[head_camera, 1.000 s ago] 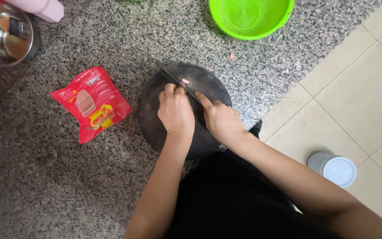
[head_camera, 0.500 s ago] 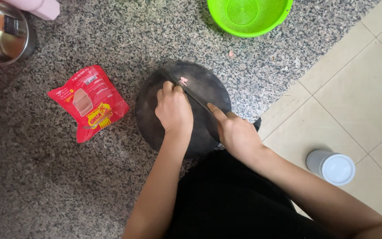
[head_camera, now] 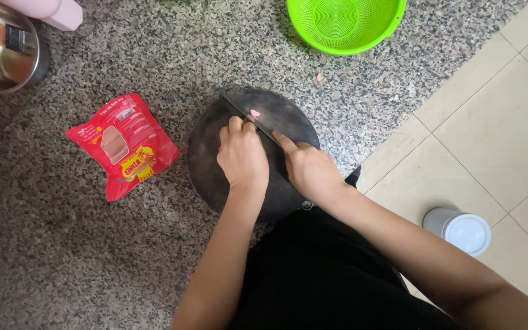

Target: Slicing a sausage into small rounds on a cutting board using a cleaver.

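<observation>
A: Where are the person's hands?

B: Both are over a round, dark chopping board (head_camera: 215, 177) on a speckled granite counter (head_camera: 62, 256). The left hand (head_camera: 242, 157) is curled, fingertips pressed down on something small that the hand hides. The right hand (head_camera: 311, 172) is closed around the handle of a long dark knife (head_camera: 253, 121), forefinger stretched along the blade's spine.

A: And the blade?

B: It runs slantwise from the right hand up and to the left, just past the left fingertips. A small pink piece of food (head_camera: 255, 113) lies on the board right beside the blade.

A: Has anything changed from half a second ago?

B: The right hand has slid back up the board, closer to the left hand; the left hand has kept its place.

A: What lies around the board?

B: To its left, near but apart, a red food pouch (head_camera: 123, 143) lies flat. Farther away, at the top left, is a steel bowl (head_camera: 1, 52); at the top right, a bright green colander (head_camera: 343, 21). On the tiled floor (head_camera: 490, 134) to the right stands a white-lidded container (head_camera: 459, 229).
</observation>
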